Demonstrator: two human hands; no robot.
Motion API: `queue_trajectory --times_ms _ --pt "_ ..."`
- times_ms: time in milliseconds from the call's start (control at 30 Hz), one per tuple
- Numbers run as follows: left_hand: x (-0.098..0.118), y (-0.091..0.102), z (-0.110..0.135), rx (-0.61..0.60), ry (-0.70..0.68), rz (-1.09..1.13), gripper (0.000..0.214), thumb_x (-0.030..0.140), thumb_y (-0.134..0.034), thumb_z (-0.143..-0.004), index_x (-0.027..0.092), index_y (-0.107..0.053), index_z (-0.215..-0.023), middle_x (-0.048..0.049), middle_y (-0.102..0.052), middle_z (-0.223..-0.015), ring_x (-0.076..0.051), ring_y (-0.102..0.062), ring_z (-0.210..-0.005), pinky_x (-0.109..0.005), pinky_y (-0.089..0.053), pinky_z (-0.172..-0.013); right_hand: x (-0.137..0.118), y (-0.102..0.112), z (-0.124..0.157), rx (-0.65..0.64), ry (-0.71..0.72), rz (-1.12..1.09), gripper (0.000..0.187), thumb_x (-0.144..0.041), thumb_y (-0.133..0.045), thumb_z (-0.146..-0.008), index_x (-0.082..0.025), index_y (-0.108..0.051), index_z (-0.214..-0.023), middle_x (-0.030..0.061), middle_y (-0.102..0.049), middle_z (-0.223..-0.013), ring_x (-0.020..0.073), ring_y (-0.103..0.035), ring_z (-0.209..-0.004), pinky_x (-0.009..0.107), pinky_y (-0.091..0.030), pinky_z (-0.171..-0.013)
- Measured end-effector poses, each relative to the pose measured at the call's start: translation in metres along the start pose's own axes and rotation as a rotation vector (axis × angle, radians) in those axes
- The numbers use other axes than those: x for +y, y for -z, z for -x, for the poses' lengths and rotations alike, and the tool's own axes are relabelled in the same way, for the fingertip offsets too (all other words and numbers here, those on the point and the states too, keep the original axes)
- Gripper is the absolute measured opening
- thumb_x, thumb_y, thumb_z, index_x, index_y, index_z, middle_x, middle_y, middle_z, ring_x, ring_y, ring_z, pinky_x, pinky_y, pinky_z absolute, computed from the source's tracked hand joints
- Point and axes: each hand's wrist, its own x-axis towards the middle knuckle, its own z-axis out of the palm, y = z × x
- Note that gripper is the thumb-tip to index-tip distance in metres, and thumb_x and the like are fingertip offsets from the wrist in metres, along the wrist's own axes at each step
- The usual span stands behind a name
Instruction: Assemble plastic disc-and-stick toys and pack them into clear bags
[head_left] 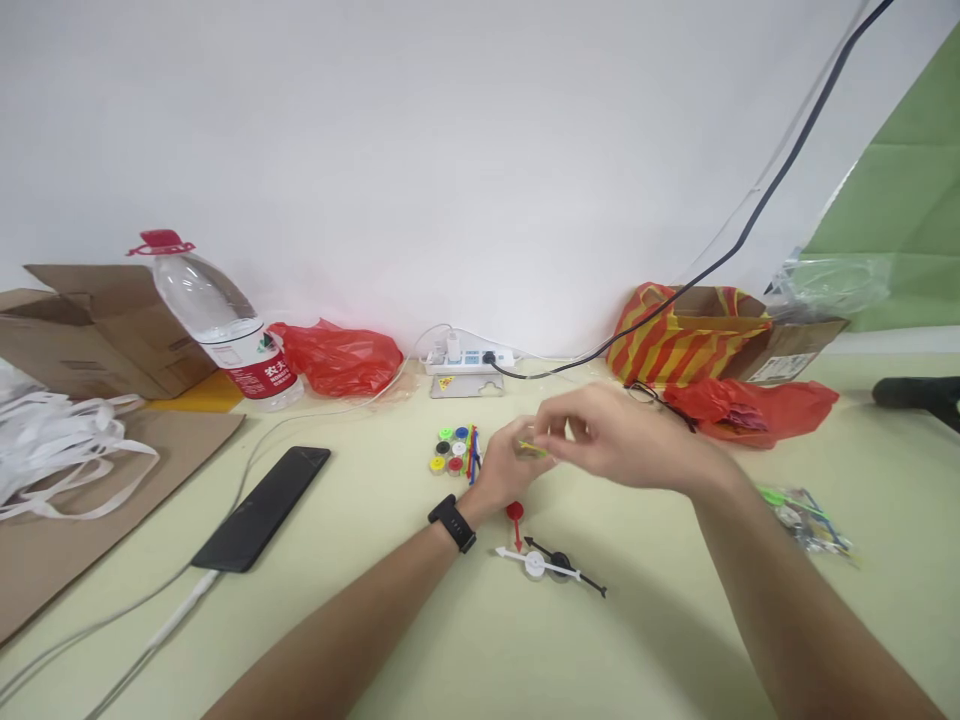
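Observation:
My left hand [504, 468] and my right hand [613, 438] meet above the middle of the table, both pinched on a thin yellow-green stick [534, 449]. Just beyond the left hand lie several small coloured discs [451, 449] with a bunch of coloured sticks [472, 453] beside them. Nearer to me, a red disc with its stick [514, 518] lies by a white spinner piece [537, 563] and a black one [564, 563]. A black watch is on my left wrist.
A black phone [262, 506] with a white cable lies to the left, near a water bottle [220, 324], cardboard boxes [97, 330] and a red bag [341, 357]. A power strip [469, 358] sits at the wall. A striped bag [684, 335] and a packet of parts [806, 515] lie to the right.

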Motion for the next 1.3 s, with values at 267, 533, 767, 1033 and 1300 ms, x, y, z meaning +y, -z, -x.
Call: queue_trajectory --times_ms 267,533,767,1033,1300 --pt "-0.016 0.005 -0.006 -0.108 0.118 0.046 0.060 0.016 -0.081 -0.064 0.019 -0.067 -0.122 -0.0114 -0.075 -0.113 -0.030 -0.070 -0.106 -0.043 -0.055 -0.094 -0.005 -0.068 -0.017 -0.636 0.008 0.069 0.041 0.000 -0.056 -0.075 -0.023 -0.077 -0.104 0.0031 -0.074 -0.093 0.0166 -0.059 -0.073 0.025 -0.033 -0.057" --pt "-0.018 0.007 -0.008 -0.066 0.181 0.190 0.056 0.018 -0.075 -0.066 0.013 -0.067 -0.121 -0.0083 -0.076 -0.093 -0.022 -0.072 -0.082 -0.034 -0.057 -0.077 -0.002 -0.069 -0.022 -0.516 0.104 0.134 0.026 0.002 -0.059 -0.073 -0.018 -0.074 -0.079 0.0005 -0.065 -0.070 0.0142 -0.051 -0.065 0.027 -0.029 -0.056" --pt "0.005 0.005 -0.002 0.007 0.114 0.147 0.056 0.026 -0.082 -0.070 0.013 -0.063 -0.122 -0.0060 -0.074 -0.082 -0.022 -0.070 -0.071 -0.030 -0.054 -0.064 0.000 -0.017 -0.010 -0.295 0.146 -0.179 0.014 -0.019 -0.062 -0.091 -0.020 -0.076 -0.096 0.0042 -0.073 -0.094 0.0166 -0.063 -0.079 0.026 -0.045 -0.067" --pt "-0.005 -0.014 0.006 -0.137 0.172 0.161 0.055 0.030 -0.092 -0.070 0.015 -0.067 -0.117 -0.0125 -0.078 -0.104 -0.026 -0.076 -0.093 -0.038 -0.059 -0.084 0.014 0.031 0.016 0.469 -0.043 -0.380 0.030 -0.050 -0.070 -0.092 -0.021 -0.073 -0.091 0.0087 -0.073 -0.081 0.0211 -0.064 -0.071 0.034 -0.054 -0.064" --pt "-0.001 -0.012 0.006 -0.160 0.195 0.230 0.059 0.035 -0.094 -0.068 0.016 -0.067 -0.117 -0.0146 -0.079 -0.109 -0.027 -0.076 -0.099 -0.040 -0.058 -0.092 0.033 0.018 0.002 0.396 -0.115 -0.240 0.036 -0.049 -0.060 -0.096 -0.017 -0.072 -0.082 0.0062 -0.068 -0.072 0.0177 -0.058 -0.060 0.031 -0.045 -0.056"
